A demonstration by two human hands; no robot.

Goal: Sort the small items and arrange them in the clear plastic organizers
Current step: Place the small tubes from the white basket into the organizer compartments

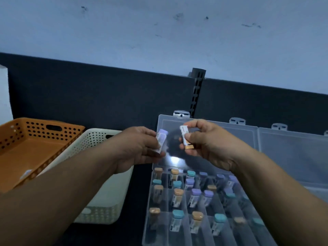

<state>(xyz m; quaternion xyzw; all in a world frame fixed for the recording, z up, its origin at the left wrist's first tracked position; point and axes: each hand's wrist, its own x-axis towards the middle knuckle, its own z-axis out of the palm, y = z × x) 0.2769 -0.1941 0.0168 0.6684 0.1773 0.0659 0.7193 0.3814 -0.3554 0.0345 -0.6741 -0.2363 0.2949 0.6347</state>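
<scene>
While the left hand (140,148) pinches a purple-capped vial (161,137), the right hand (211,146) pinches an orange-capped vial (185,139), both above the open clear organizer (150,206) at near right.

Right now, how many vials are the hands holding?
2: a purple-capped vial in the left hand and an orange-capped vial in the right hand. Others could be hidden in the palms.

**Colours and patterns**

The orange basket (26,157) and the white basket (110,196) both have a pattern of round holes. The clear organizer (160,238) holds tubes (177,196) with purple, teal and tan caps. The panel (88,89) behind is black.
</scene>
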